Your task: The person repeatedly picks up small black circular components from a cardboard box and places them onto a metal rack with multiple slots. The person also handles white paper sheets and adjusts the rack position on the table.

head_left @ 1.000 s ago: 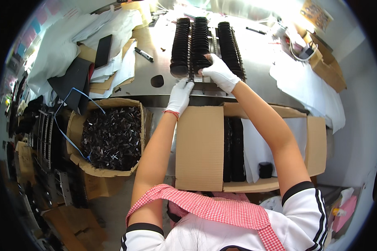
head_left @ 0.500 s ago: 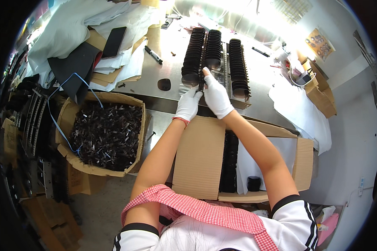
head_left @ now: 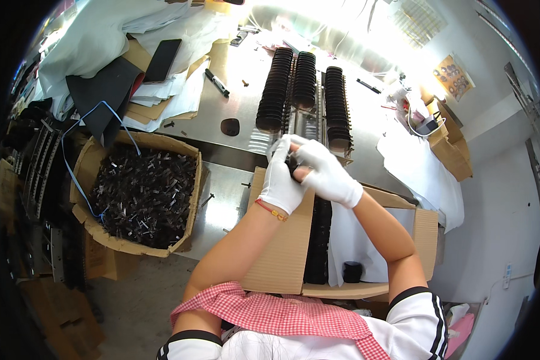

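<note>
Both my hands wear white gloves and meet over the near edge of the metal table. My left hand (head_left: 284,180) is closed with its fingers pointing up. Bent and slightly blurred, my right hand (head_left: 330,177) presses against it from the right. Between them is a small dark piece (head_left: 294,166), mostly hidden by the gloves. Just beyond stand racked rows of dark tinted lenses: a left row (head_left: 274,90), a middle row (head_left: 304,81) and a right row (head_left: 336,102). One loose dark lens (head_left: 230,126) lies left of the rows.
An open carton (head_left: 135,247) of black plastic scraps stands at left, with a blue strap (head_left: 72,165) over it. Another carton (head_left: 279,252), holding black stacked pieces and white sheets, sits below my forearms. Papers, a phone (head_left: 164,60) and a marker (head_left: 216,83) lie at far left.
My hands have drawn back from the near end of the lens rows toward my body. They have come together around the dark piece. The whole view has shifted slightly.
</note>
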Tool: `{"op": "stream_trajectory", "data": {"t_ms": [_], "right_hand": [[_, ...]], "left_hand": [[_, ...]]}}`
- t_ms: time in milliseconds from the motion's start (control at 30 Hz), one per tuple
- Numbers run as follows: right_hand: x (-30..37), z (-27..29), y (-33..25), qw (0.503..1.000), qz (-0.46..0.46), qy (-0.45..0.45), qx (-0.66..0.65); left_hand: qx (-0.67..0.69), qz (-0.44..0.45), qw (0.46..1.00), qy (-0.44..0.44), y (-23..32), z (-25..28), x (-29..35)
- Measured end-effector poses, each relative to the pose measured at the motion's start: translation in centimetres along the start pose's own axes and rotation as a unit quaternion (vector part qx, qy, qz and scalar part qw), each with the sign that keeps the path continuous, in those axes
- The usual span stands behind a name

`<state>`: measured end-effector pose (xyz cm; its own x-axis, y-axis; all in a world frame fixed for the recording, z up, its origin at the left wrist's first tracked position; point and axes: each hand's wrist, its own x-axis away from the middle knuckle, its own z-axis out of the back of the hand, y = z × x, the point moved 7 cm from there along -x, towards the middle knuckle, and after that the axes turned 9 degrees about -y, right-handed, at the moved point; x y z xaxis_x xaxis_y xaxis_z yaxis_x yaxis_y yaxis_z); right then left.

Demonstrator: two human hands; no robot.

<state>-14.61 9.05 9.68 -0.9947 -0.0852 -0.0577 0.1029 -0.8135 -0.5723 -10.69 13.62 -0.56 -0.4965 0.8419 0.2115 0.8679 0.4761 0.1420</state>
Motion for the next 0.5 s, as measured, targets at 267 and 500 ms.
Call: {"op": "stream_trajectory", "data": {"t_ms": [267,500], "right_hand": [[-6.3,5.6,15.1,0.891,-0.248,0.296,-0.239],[-10.7,4.2,17.2,0.932,-0.151,0.104,-0.311]], "left_hand": [[-0.59,-0.118,0.798,0.038,1.4,-1.4,-4.1],[-0.837,-0.152,0.525,-0.003,0.2,-1.0,-5.2]]}}
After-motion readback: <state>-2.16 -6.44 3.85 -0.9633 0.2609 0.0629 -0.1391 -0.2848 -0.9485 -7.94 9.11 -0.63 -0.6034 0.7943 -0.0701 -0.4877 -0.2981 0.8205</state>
